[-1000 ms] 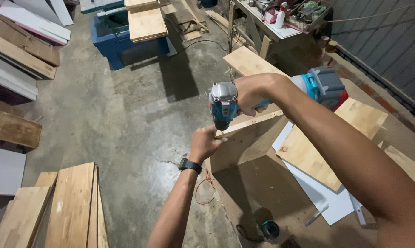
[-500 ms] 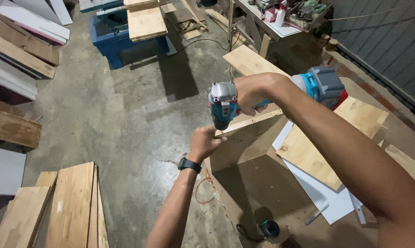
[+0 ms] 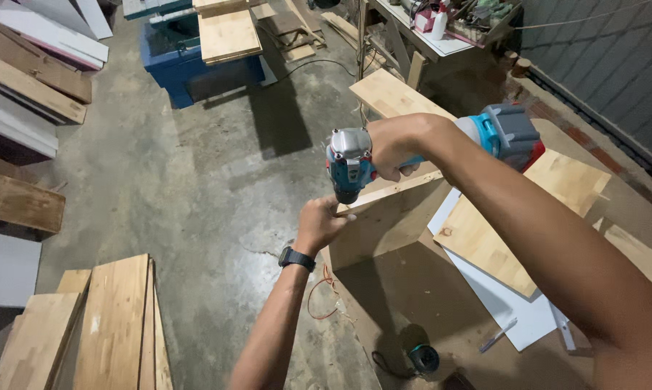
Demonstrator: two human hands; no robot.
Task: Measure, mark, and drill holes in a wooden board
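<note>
Left hand (image 3: 322,222): clenched on corner of upright panel (image 3: 384,224), just below drill nose; watch on wrist.
Right hand (image 3: 394,148): grasping drill (image 3: 351,165) by grip, nose down onto panel top edge.
Panel: stands on edge on floor (image 3: 196,180), between both hands. Judged stiff, moderately heavy, edges hard, likely to tip if unsupported; best held at top corner, clear of bit.
Drill: judged top-heavy with battery; hold by grip only.
Beyond: flat boards (image 3: 485,231), white sheet (image 3: 514,310). Far: blue machine (image 3: 196,65), desk (image 3: 441,43).
</note>
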